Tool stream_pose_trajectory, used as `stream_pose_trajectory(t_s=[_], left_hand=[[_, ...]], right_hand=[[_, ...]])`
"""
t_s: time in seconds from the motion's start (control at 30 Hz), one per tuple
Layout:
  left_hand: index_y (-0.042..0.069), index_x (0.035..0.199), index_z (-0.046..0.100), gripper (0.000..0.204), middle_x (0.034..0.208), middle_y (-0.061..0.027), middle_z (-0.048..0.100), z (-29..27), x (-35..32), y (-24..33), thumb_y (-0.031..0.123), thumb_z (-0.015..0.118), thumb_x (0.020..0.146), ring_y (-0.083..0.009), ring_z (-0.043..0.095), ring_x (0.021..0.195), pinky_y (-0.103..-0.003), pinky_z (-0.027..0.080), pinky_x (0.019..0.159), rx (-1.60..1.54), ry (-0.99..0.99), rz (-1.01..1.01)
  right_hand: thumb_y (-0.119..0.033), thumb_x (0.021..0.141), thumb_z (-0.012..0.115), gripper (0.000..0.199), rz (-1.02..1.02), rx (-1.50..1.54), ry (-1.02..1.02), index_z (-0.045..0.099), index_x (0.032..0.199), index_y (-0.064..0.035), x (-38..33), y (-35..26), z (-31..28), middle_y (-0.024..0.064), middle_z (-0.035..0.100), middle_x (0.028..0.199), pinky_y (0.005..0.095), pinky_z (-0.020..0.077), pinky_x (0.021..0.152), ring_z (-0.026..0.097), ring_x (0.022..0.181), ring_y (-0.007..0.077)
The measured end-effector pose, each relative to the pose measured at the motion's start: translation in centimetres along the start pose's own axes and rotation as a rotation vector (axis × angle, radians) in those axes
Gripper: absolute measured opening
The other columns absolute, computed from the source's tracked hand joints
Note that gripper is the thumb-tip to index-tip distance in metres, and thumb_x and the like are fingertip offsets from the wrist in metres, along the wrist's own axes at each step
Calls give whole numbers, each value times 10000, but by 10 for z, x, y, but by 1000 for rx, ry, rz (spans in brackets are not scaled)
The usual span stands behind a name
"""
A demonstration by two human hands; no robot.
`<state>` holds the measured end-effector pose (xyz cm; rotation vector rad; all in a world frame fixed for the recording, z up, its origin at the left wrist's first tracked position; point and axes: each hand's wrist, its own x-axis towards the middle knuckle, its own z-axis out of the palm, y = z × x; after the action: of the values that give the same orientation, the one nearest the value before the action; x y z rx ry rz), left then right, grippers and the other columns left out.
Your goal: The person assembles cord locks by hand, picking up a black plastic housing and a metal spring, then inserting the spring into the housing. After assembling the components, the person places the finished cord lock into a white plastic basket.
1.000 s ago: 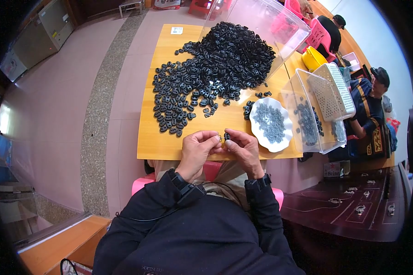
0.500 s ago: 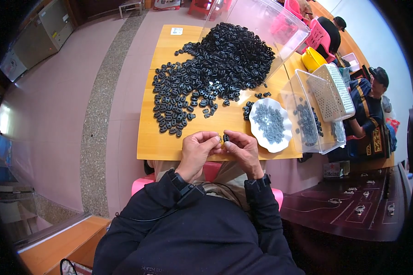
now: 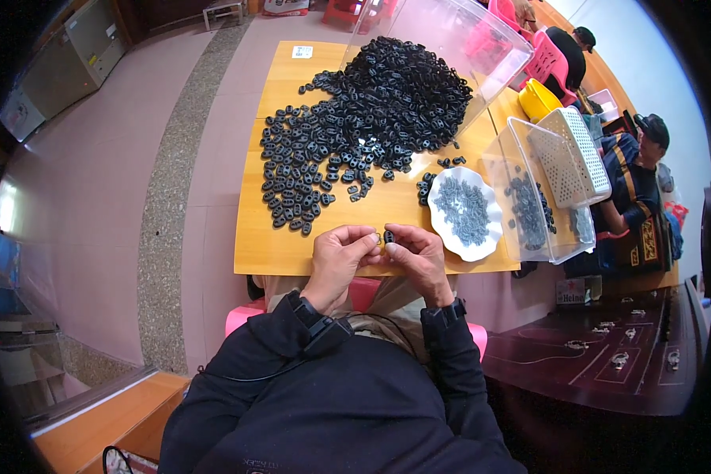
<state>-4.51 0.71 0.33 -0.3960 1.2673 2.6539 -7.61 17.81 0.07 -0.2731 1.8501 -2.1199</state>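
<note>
Over the table's near edge, my left hand (image 3: 342, 257) pinches a tiny pale piece (image 3: 378, 238) between thumb and forefinger; its kind is too small to make out. My right hand (image 3: 420, 257) grips a black oval two-hole cord lock (image 3: 389, 237) in a thumb-and-finger pinch. The fingertips of both hands nearly meet, with the two pieces side by side. Beyond them spreads a big heap of black cord lock parts (image 3: 403, 95). To the right of my right hand is a white wavy-rimmed dish (image 3: 442, 235) holding many small greyish pieces (image 3: 464, 209).
A large clear bin (image 3: 490, 55) lies tipped behind the heap on the wooden table (image 3: 332, 257). At the right stand a clear box (image 3: 502, 158) with black parts, a white perforated basket (image 3: 577, 158) and a yellow bowl (image 3: 539, 101). Another person (image 3: 636, 174) sits beyond them.
Both hands keep the same pinch in nearly the same place. The view has shifted very slightly; nothing else visibly differs.
</note>
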Motion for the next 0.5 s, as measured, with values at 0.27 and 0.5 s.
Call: stream_pose_trajectory(t_s=[0.27, 0.5], left_hand=[[-19, 985, 630, 134, 851, -78, 655, -1, 0, -1, 70, 627, 884, -129, 638, 714, -247, 554, 679, -10, 9, 13], [-18, 982, 631, 134, 842, -76, 654, -1, 1, -1, 69, 633, 880, -127, 637, 710, -245, 553, 679, 5, -12, -4]], right_hand=[[-12, 853, 654, 294, 3, 8, -13, 599, 1133, 59, 0, -1, 1, 45, 641, 889, 232, 537, 712, 622, 782, 97], [-5, 848, 659, 298, -8, -26, -20, 607, 1136, 54, 2, 6, -3, 39, 645, 896, 214, 519, 721, 609, 798, 86]])
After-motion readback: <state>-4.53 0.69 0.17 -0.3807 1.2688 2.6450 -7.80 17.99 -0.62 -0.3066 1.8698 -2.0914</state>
